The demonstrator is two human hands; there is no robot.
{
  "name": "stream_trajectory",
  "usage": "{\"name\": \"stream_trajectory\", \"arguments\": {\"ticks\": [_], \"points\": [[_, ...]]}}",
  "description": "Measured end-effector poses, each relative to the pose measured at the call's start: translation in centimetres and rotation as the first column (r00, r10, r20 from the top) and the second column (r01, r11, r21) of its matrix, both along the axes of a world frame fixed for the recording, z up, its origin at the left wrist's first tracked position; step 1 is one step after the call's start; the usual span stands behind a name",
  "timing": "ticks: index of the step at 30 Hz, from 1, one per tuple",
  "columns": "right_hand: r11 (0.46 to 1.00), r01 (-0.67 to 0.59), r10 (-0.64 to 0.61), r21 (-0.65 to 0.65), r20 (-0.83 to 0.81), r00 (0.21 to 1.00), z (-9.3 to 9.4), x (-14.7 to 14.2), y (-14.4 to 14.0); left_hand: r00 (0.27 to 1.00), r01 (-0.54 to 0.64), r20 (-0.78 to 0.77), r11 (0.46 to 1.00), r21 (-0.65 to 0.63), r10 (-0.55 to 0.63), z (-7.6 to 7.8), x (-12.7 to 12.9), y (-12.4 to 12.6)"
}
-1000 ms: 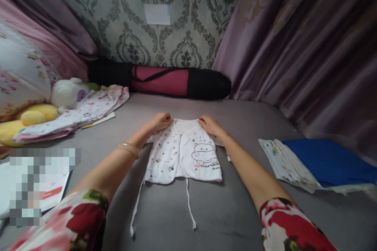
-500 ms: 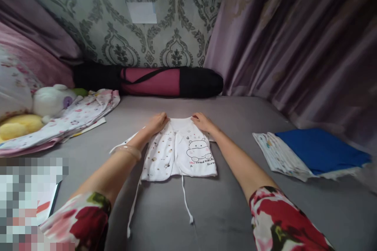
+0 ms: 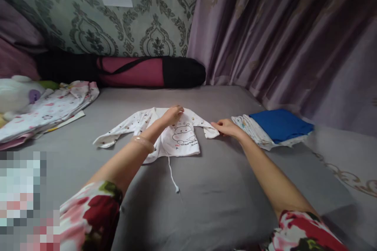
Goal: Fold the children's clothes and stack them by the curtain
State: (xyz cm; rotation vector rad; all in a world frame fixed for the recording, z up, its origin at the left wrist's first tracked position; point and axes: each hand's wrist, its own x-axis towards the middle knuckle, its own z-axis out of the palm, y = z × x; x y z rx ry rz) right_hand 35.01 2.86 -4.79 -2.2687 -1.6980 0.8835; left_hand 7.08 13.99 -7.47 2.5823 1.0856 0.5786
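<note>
A white baby shirt [image 3: 185,147] with a cartoon hippo, small prints and tie strings lies front up on the grey bed sheet [image 3: 206,196]. Its left-side sleeve [image 3: 123,125] is spread outward. My left hand [image 3: 173,115], a bangle on its wrist, is at the shirt's neckline by the right-side shoulder, fingers bent and closed on the cloth. At the cuff of the right-side sleeve, my right hand [image 3: 227,128] pinches the fabric between thumb and fingers. One tie string [image 3: 173,174] trails toward me from the hem.
Folded clothes with a blue piece [image 3: 282,125] on top lie at right. Printed garments [image 3: 55,106] and a white plush toy [image 3: 16,94] are at left. A long black and maroon bag [image 3: 132,72] lies along the wall, beside purple curtains [image 3: 235,27].
My right hand has moved from the shirt's shoulder out to the sleeve cuff, and both sleeves now show spread. My left hand has shifted across to the neckline. The view has turned right.
</note>
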Motion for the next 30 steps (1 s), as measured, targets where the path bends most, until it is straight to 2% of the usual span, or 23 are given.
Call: {"name": "stream_trajectory", "arguments": {"ticks": [3,8,10,12,13,14,16,17,20,23,25,27,30], "points": [[0.994,-0.058,0.052,0.092,0.063,0.997,0.2,-1.2,-1.4,0.998,-0.050,0.047,0.999,-0.006,0.051,-1.6,2.0,-0.9],[0.957,-0.222,0.169,0.186,0.264,0.950,1.3,-2.1,-1.3,0.992,-0.110,0.069,0.994,0.016,0.109,-2.9,2.5,-2.0],[0.899,-0.305,0.154,0.314,0.425,0.892,2.1,-2.0,-0.9,0.991,-0.119,0.066,0.993,0.019,0.117,-2.9,2.5,-2.3],[0.803,-0.425,0.098,0.418,0.610,0.786,2.6,-1.5,-0.8,0.989,-0.133,0.064,0.991,0.007,0.133,-2.6,2.5,-2.6],[0.771,-0.485,0.093,0.413,0.681,0.727,2.6,-1.2,-0.8,0.988,-0.142,0.060,0.990,-0.004,0.142,-2.4,2.5,-2.7],[0.761,-0.534,0.118,0.368,0.731,0.673,2.4,-0.8,-0.9,0.987,-0.152,0.053,0.988,-0.015,0.152,-2.2,2.5,-2.8],[0.772,-0.591,0.225,0.236,0.767,0.601,1.8,0.2,-1.3,0.986,-0.162,0.029,0.986,-0.029,0.163,-1.9,2.6,-3.1],[0.785,-0.591,0.263,0.186,0.764,0.589,1.5,0.6,-1.5,0.987,-0.159,0.016,0.987,-0.026,0.160,-1.8,2.6,-3.2],[0.837,-0.518,0.244,0.179,0.725,0.644,0.9,1.4,-1.4,0.991,-0.129,-0.022,0.992,0.008,0.129,-1.8,2.5,-3.3],[0.906,-0.338,0.133,0.254,0.587,0.798,0.8,1.2,0.1,0.993,-0.100,-0.056,0.995,0.032,0.101,-1.9,2.3,-3.1],[0.949,-0.185,0.046,0.254,0.470,0.881,0.7,0.8,1.6,0.994,-0.087,-0.069,0.996,0.029,0.089,-2.0,2.3,-3.1],[0.970,-0.081,-0.019,0.230,0.404,0.915,0.4,0.7,3.1,0.994,-0.081,-0.069,0.997,0.018,0.082,-1.9,2.3,-3.0],[0.979,-0.006,-0.066,0.202,0.349,0.935,-0.2,1.2,4.8,0.995,-0.084,-0.047,0.996,0.011,0.084,-1.8,2.3,-3.0]]}}
